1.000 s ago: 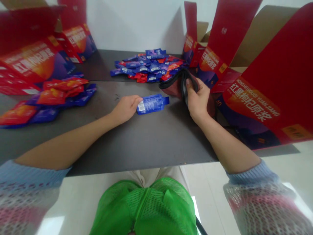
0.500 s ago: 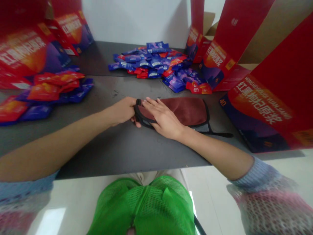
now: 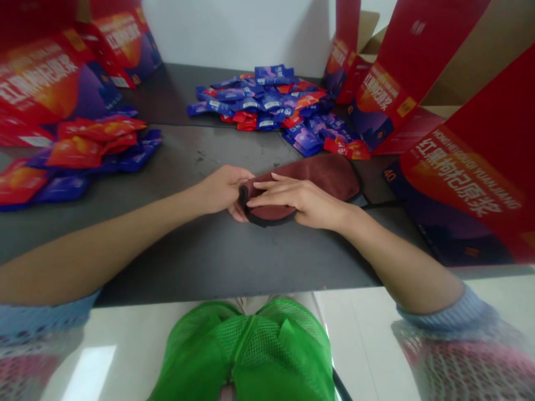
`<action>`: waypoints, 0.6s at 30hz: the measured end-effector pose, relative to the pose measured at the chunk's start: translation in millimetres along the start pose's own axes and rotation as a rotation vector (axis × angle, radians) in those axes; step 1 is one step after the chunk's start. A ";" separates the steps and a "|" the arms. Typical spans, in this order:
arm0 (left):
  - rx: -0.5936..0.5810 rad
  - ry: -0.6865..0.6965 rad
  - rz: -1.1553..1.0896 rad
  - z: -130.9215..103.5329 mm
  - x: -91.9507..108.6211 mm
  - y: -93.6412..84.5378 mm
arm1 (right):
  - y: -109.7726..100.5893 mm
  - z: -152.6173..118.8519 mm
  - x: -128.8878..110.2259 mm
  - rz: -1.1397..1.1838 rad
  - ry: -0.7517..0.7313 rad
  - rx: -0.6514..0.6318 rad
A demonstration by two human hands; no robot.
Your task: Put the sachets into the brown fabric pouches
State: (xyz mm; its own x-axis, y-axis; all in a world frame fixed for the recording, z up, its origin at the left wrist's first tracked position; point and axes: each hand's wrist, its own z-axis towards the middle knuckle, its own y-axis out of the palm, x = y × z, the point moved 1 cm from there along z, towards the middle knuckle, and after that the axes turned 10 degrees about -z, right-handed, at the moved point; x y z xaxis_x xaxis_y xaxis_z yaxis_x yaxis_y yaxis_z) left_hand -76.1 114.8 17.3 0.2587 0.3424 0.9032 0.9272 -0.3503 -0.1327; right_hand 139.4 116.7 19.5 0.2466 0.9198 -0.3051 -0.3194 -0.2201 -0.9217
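Observation:
A brown, soft cloth piece with black edging (image 3: 321, 172) lies on the dark grey table in front of me; its exact kind I cannot make out. My left hand (image 3: 228, 192) pinches its left end, thumb and fingers closed around the black edge. Over the near edge comes my right hand (image 3: 307, 200), its fingers reaching across the brown top and its thumb mostly hidden below. The cloth bends up under both hands. From its right end a thin black strap (image 3: 384, 204) runs toward a red box.
Blue and red sachets (image 3: 267, 100) are heaped at the back, with another sachet pile (image 3: 92, 145) on the left. Tall red printed boxes stand on the right (image 3: 460, 195) and left (image 3: 42, 83). The table's front edge (image 3: 251, 298) lies close to my green mesh vest (image 3: 251, 345).
The cloth piece has tilted and curved, its left part now bent toward me. My right hand has moved right and curled over the near edge. My left hand stays at the left end.

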 end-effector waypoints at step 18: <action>0.001 -0.058 -0.162 12.4 -2.6 -6.8 | -24.7 -22.2 47.0 -0.351 0.509 0.027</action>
State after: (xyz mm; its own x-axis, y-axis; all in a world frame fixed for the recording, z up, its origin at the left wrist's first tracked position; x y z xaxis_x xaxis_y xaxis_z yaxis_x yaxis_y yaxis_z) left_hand -79.7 127.1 10.8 0.1207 0.4438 0.8880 0.9582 -0.2858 0.0126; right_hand 179.2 158.1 22.6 0.7449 0.6638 -0.0675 -0.1620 0.0819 -0.9834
